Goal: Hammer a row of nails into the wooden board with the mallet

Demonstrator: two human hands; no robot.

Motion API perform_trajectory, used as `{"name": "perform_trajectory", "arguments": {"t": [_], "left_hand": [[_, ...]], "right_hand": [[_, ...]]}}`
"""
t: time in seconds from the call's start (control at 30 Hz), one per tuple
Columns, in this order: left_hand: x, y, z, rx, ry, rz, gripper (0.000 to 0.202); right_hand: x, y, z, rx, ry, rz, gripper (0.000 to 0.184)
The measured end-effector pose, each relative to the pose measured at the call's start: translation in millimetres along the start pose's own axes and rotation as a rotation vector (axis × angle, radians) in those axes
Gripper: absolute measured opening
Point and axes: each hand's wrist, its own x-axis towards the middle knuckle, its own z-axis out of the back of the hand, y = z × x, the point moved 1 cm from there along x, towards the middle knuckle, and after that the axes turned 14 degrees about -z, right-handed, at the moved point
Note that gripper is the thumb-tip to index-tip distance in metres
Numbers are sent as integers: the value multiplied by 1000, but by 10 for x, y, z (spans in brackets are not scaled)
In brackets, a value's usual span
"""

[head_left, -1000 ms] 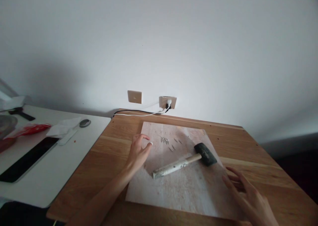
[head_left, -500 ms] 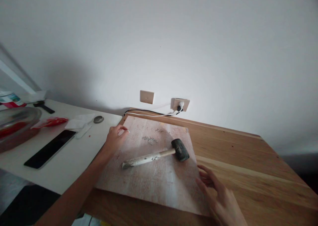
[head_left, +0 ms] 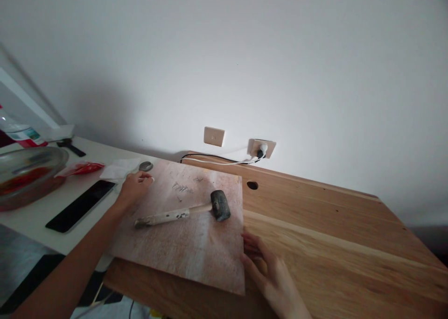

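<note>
A thin, reddish-white board (head_left: pixel 196 244) carries a rubber mallet (head_left: pixel 220 206) with a black head and a worn, white-coated handle pointing left. Several small metal screws or nails (head_left: pixel 182 188) lie loose beyond the mallet. My left hand (head_left: pixel 135 188) grips the board at its left edge, fingers curled. At the right edge, my right hand (head_left: pixel 264 263) clasps the board, with the thumb near the top and some fingertips hidden. The board overlaps both the wooden desk (head_left: pixel 332 235) and the white table.
On the white table (head_left: pixel 31 221) are a phone (head_left: pixel 80 206), a glass bowl (head_left: pixel 31 174), a red packet (head_left: pixel 84 168), a tape roll (head_left: pixel 146 166) and a bottle (head_left: pixel 24 132). Cables (head_left: pixel 224 159) run to a wall socket (head_left: pixel 262 148). A round hole (head_left: pixel 252 185) opens in the desk.
The board has slid left over the white table with both hands on it, carrying the mallet and small metal pieces along. The desk's round hole has come into view.
</note>
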Motion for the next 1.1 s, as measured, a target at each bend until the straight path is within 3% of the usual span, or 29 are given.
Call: {"name": "perform_trajectory", "arguments": {"t": [0.17,0.4,0.63,0.87,0.97,1.1], "left_hand": [[8,68,-10,131,41,-46,34],[38,47,-115,388,138,-158,54],[-18,-104,-190,371,152,-189,52],[-341,-551,-500,354,235,-380,34],[-534,-787,-678,333,261,-530,33],[-815,-1081,-953,267,294,-620,37]], "right_hand": [[-10,-57,72,40,8,25,41],[-34,-101,0,36,-15,51,51],[-67,-167,99,36,-43,10,49],[-261,-418,622,-40,-217,-55,48],[-369,-628,926,-44,-313,-156,53],[-518,-988,1350,-92,-505,-259,56]]}}
